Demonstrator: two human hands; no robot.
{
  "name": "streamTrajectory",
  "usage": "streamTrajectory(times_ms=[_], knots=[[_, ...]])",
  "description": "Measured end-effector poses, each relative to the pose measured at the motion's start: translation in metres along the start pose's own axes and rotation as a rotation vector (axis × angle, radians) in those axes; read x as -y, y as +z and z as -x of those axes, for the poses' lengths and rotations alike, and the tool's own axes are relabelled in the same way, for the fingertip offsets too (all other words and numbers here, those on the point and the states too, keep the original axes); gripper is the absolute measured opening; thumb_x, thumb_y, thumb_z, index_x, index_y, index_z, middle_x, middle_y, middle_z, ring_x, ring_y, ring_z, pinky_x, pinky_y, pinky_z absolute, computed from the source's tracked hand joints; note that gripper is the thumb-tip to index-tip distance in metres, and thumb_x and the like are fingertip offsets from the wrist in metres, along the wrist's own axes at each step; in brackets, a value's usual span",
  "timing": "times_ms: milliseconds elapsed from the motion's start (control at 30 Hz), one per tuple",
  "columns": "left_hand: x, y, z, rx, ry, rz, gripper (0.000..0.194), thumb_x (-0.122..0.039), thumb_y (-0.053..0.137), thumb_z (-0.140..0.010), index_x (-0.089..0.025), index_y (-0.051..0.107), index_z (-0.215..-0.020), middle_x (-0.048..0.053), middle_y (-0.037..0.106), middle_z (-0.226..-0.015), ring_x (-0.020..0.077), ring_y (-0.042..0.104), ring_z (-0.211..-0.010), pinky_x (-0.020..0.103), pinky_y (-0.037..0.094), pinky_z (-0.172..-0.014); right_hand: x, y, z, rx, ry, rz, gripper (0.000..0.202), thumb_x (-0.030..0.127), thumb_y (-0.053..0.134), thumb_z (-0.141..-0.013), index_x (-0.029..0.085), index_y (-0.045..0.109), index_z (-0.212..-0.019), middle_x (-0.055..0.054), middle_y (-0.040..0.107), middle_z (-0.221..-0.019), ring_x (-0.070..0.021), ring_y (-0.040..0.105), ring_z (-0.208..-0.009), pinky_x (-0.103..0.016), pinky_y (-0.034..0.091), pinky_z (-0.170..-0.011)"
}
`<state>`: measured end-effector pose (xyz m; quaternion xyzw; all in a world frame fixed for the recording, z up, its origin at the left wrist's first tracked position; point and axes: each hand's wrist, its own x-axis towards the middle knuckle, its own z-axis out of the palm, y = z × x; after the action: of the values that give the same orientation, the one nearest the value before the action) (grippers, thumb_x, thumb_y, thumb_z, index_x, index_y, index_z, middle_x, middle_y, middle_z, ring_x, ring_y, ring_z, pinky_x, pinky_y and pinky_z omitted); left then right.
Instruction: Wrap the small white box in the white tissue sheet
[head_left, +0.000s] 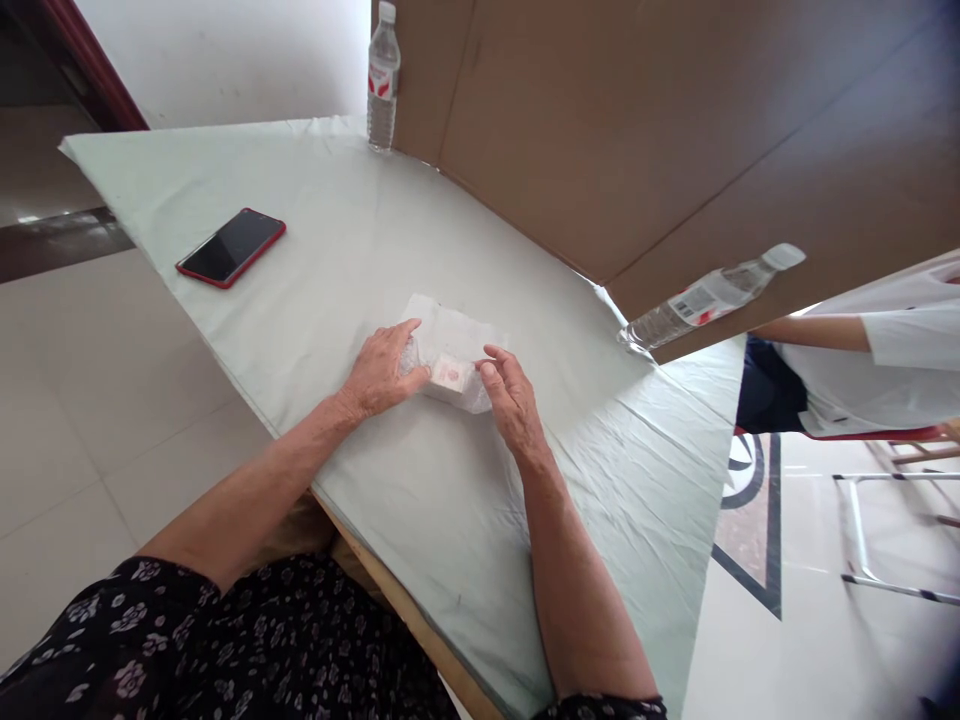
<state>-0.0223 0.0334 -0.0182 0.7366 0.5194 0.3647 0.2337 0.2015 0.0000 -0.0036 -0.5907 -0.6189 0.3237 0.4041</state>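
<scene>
A small pale box [448, 374] with a reddish print on top lies on clear bubble wrap [475, 394] in the middle of the table. Behind it, a whitish flap of the wrapping [454, 328] lies spread out. My left hand [384, 370] is at the left side, fingers and thumb apart, its thumb tip beside the box and its fingertips at the wrap's edge. On the right, my right hand [514, 402] is loosely curved beside the wrap, thumb and forefinger slightly apart. Whether it touches the wrap is hard to see.
A red-cased phone [232, 247] lies at the left of the cloth-covered table [315, 210]. One water bottle [383, 80] stands at the back, another [709, 298] at the right, both against a brown panel [600, 120]. A person in a white shirt [885, 370] sits beyond it.
</scene>
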Motion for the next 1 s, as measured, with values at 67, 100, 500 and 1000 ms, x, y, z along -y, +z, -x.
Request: streamTrajectory(times_ms=[67,100,500,1000], knots=[[-0.004,-0.004,0.001,-0.050,-0.020,0.111,0.061,-0.035,0.062,-0.078,-0.015,0.057,-0.135,0.012,0.070,-0.111,0.0282,0.064,-0.105,0.042,0.055,-0.090,0.002,-0.002,0.001,-0.033,-0.006,0.011,0.049,0.062,0.051,-0.094,0.025,0.063,-0.125,-0.008,0.071,-0.110,-0.0253,0.064,-0.106,-0.044,0.047,-0.098],[-0.005,-0.006,0.001,-0.081,-0.026,0.189,0.057,-0.035,0.061,-0.079,-0.015,0.059,-0.132,0.010,0.071,-0.103,0.0261,0.066,-0.100,0.039,0.055,-0.085,0.005,-0.003,0.001,-0.051,-0.015,0.002,0.046,0.061,0.051,-0.094,0.025,0.064,-0.120,-0.006,0.071,-0.102,-0.0239,0.065,-0.100,-0.042,0.047,-0.096],[-0.004,-0.027,-0.004,0.387,-0.171,0.538,0.026,-0.035,0.065,-0.078,-0.019,0.069,-0.098,-0.007,0.054,-0.048,0.0155,0.061,-0.045,0.027,0.049,-0.048,0.031,-0.029,0.009,0.666,0.187,-0.099,0.038,0.055,0.061,-0.090,0.020,0.069,-0.079,-0.003,0.074,-0.077,-0.0146,0.066,-0.061,-0.025,0.048,-0.054],[0.002,-0.007,0.002,0.299,0.250,0.016,0.087,-0.035,0.072,-0.075,-0.019,0.037,-0.153,0.017,0.058,-0.142,0.0338,0.054,-0.132,0.052,0.042,-0.111,0.019,-0.005,0.004,0.109,-0.144,0.091,0.032,0.039,0.070,-0.081,0.026,0.068,-0.109,-0.007,0.072,-0.117,-0.0242,0.065,-0.105,-0.037,0.052,-0.083]])
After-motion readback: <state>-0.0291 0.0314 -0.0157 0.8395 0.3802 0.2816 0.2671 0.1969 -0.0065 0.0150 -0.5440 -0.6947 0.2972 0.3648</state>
